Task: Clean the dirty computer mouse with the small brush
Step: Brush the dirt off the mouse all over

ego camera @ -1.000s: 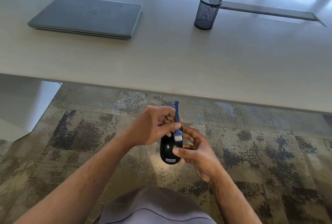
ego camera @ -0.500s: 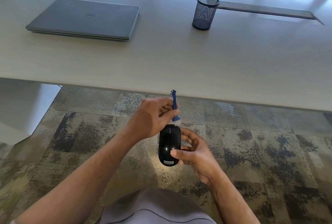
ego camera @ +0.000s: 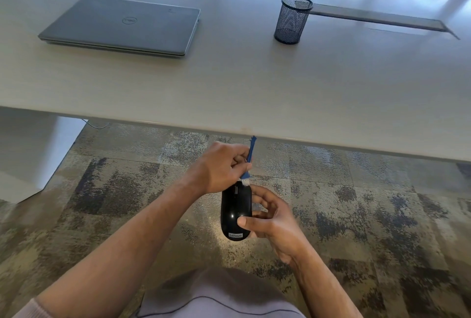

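A glossy black computer mouse (ego camera: pixel 235 211) with a small label at its near end is held over the carpet, below the desk edge. My right hand (ego camera: pixel 271 223) grips it from the right side, thumb across its top. My left hand (ego camera: pixel 220 167) pinches a small blue brush (ego camera: pixel 249 162) with white bristles. The bristles touch the far end of the mouse, near the scroll wheel. The brush handle points up and away from me.
A pale desk (ego camera: pixel 254 88) spans the view above my hands. On it lie a closed grey laptop (ego camera: pixel 122 25) at the left and a black mesh pen cup (ego camera: pixel 293 19) beside a grey cable slot (ego camera: pixel 377 18). Patterned carpet (ego camera: pixel 369 215) lies below.
The brush has travelled from the middle of the mouse up to its far end. Both hands and the mouse have risen slightly toward the desk edge.
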